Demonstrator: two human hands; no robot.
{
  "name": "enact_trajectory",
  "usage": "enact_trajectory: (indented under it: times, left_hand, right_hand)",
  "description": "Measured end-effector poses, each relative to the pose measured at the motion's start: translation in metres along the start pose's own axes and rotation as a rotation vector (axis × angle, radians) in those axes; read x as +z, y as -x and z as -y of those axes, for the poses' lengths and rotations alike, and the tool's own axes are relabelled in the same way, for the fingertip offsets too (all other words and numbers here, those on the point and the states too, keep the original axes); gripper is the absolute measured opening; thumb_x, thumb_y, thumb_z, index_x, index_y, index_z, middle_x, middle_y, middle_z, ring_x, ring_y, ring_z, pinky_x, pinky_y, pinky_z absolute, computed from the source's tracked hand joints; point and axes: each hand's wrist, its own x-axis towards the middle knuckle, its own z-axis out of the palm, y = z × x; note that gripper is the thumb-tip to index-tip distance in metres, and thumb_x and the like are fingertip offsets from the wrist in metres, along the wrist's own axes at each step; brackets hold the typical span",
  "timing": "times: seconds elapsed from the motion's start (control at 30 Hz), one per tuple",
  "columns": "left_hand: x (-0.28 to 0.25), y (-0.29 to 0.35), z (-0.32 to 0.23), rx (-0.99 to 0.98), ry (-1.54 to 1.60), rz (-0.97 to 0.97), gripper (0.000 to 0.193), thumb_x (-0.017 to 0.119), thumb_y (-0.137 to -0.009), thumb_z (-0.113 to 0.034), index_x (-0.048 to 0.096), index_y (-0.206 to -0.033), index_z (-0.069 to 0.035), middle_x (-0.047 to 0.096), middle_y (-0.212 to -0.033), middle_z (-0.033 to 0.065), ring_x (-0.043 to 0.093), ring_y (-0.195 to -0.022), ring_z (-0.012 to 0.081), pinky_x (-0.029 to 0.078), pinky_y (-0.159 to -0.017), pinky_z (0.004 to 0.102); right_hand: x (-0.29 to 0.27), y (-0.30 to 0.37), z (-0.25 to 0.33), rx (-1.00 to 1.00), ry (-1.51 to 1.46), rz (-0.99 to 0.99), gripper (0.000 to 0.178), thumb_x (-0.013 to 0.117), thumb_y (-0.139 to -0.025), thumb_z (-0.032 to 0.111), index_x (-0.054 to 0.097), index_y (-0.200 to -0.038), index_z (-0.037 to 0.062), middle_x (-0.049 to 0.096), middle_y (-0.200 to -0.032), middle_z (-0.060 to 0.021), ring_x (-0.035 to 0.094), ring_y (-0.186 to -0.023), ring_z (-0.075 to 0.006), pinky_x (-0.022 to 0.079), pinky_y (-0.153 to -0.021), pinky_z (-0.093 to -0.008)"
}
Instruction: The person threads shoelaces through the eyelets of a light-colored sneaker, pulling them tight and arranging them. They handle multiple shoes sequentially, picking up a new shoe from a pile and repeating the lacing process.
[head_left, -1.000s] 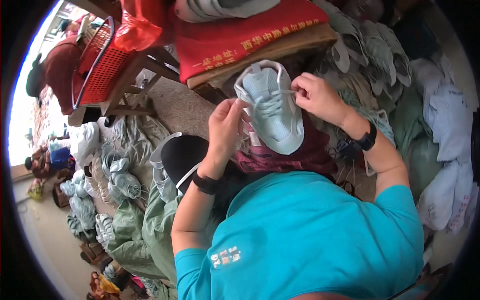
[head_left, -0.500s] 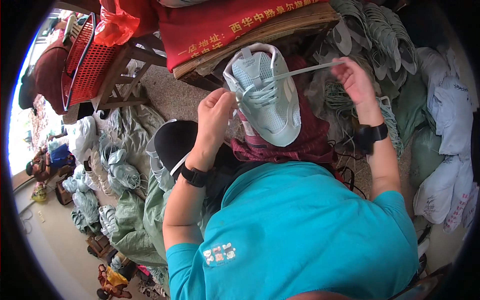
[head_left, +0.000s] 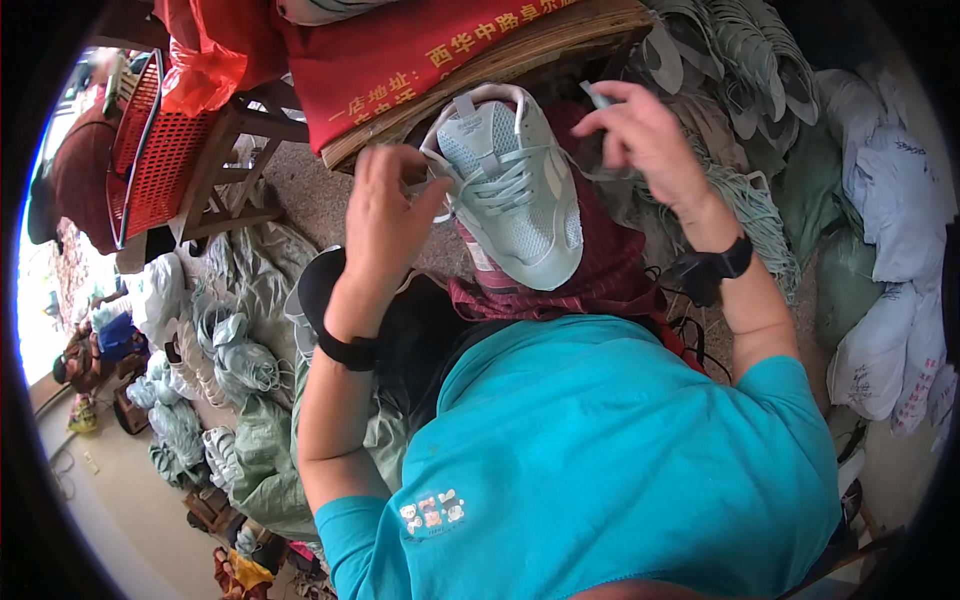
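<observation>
Shoe (head_left: pixel 510 215) near table edge (head_left: pixel 580 45); left hand (head_left: pixel 388 205) beside; right hand (head_left: pixel 650 145), with lace (head_left: pixel 596 96), apart.

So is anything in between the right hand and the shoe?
Nothing visible blocks it. The right hand is off the right side of the shoe, with an open gap between. A pale strip, maybe a lace end, shows at its fingertips; I can't tell if it's gripped.

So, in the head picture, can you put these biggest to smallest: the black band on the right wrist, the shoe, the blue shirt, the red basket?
1. Blue shirt
2. Shoe
3. Red basket, though it sits farther away, so its real size is unsure
4. Black band
</observation>
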Motion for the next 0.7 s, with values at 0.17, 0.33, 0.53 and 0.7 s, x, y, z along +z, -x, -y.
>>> enact_trajectory:
  times: [0.17, 0.33, 0.53, 0.7]
  left_hand:
    - [-0.022, -0.022, -0.002, 0.316, -0.071, 0.229, 0.036, 0.076, -0.076, -0.008, 0.061, -0.108, -0.008, 0.054, -0.106, 0.0113, 0.061, -0.092, 0.0333, 0.052, -0.079, 0.0424]
    - [-0.025, -0.027, 0.01, 0.328, -0.084, 0.261, 0.027, 0.077, -0.078, -0.015, 0.066, -0.102, -0.01, 0.052, -0.1, 0.0109, 0.06, -0.089, 0.0309, 0.051, -0.078, 0.0419]
    - [-0.006, -0.016, 0.017, 0.105, 0.165, 0.214, 0.017, 0.076, -0.082, -0.019, 0.07, -0.088, -0.004, 0.049, -0.094, 0.011, 0.056, -0.085, 0.0268, 0.049, -0.074, 0.0379]
    - [0.029, -0.008, 0.019, -0.058, 0.372, 0.018, 0.015, 0.073, -0.083, -0.014, 0.069, -0.087, 0.0, 0.048, -0.091, 0.0071, 0.05, -0.085, 0.0183, 0.043, -0.071, 0.0291]
  right_hand:
    - [0.028, -0.005, -0.004, 0.011, 0.154, 0.288, 0.018, 0.058, -0.101, 0.017, 0.062, -0.11, 0.0016, 0.067, -0.088, -0.0012, 0.052, -0.065, -0.0018, 0.041, -0.058, -0.0175]
    - [0.03, -0.012, 0.003, -0.022, 0.298, 0.269, 0.014, 0.061, -0.1, 0.016, 0.066, -0.102, 0.0034, 0.06, -0.084, 0.0065, 0.051, -0.075, 0.0002, 0.04, -0.064, -0.0166]
    - [0.034, -0.021, 0.019, 0.08, 0.359, 0.393, 0.013, 0.064, -0.095, 0.016, 0.066, -0.089, 0.0048, 0.056, -0.076, 0.0082, 0.045, -0.067, -0.0004, 0.037, -0.059, -0.0201]
    - [0.034, -0.033, 0.027, 0.086, 0.578, 0.452, 0.015, 0.063, -0.09, 0.012, 0.062, -0.077, 0.0051, 0.054, -0.065, 0.005, 0.045, -0.06, -0.0053, 0.036, -0.055, -0.0246]
